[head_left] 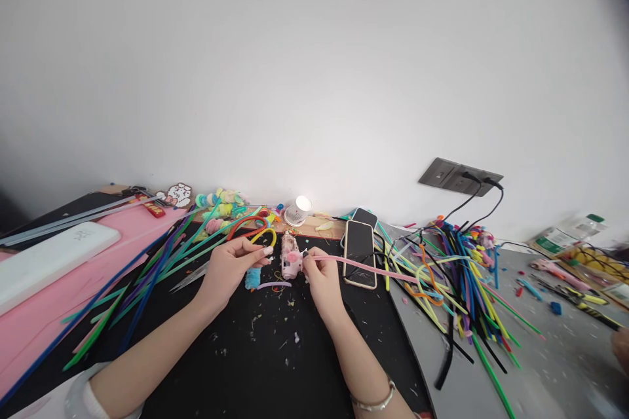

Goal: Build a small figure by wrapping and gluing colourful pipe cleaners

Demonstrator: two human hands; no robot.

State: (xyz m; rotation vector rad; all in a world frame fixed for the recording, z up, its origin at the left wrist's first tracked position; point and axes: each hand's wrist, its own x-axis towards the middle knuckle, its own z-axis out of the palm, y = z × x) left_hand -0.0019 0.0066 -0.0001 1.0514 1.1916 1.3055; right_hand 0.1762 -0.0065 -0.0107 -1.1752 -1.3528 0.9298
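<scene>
Pink fuzzy pipe cleaner pinched in the right hand, above a black mat, trailing past a dark-screened phone in a pale case, left hand narrowly curled, any grip unclear.

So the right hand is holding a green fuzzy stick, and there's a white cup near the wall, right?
Not quite: the head view shows that the right hand is holding a pink fuzzy stick, not a green one. The white cup is near the wall.
</scene>
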